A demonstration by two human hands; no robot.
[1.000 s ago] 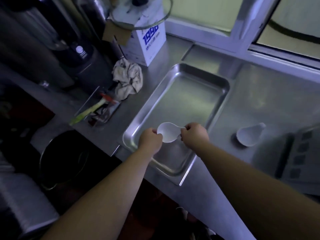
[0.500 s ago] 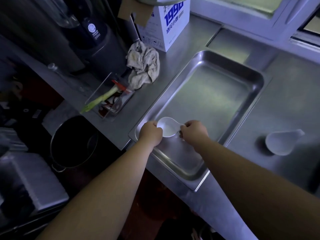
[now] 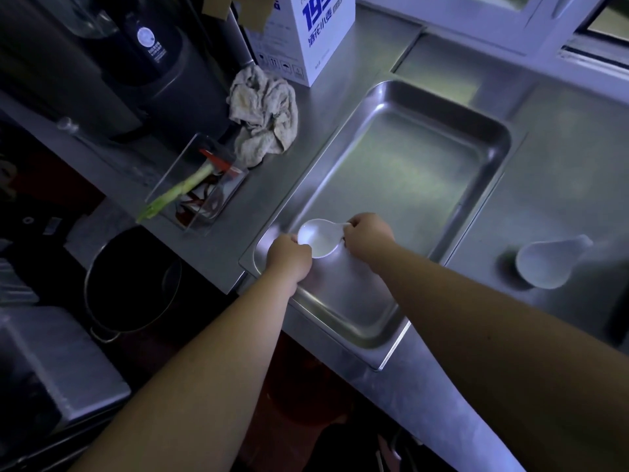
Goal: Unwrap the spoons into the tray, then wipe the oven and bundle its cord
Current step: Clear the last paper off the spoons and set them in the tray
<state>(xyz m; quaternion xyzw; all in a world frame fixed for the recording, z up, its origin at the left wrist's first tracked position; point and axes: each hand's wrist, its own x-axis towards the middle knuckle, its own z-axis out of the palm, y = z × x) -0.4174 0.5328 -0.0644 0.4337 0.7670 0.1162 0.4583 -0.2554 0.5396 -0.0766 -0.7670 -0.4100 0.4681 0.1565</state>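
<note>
Over the near left corner of the shallow rectangular steel tray [image 3: 507,137], I have both grips on a small white plastic spoon [image 3: 320,237]. The left grip [image 3: 289,257] curls its fingers onto the near-left rim of the bowl, and the right grip [image 3: 369,235] pinches the short handle end. The spoon sits between them, bowl up, low over the tray floor. I cannot tell whether it touches the metal, nor whether a wrapper covers it.

The tray's near short side runs right along the front edge of the steel desk [image 3: 561,158]. From the grips to the far rim I see open steel floor to move in.

On the desk to the right, well apart from the right grip, rests a second white spoon [image 3: 544,264]. To the left, a crumpled beige cloth [image 3: 263,114] lies just beside the tray's long rim. Near it are a white carton with blue print [image 3: 323,35] and a clear plastic box holding a green stalk [image 3: 200,185].
</note>
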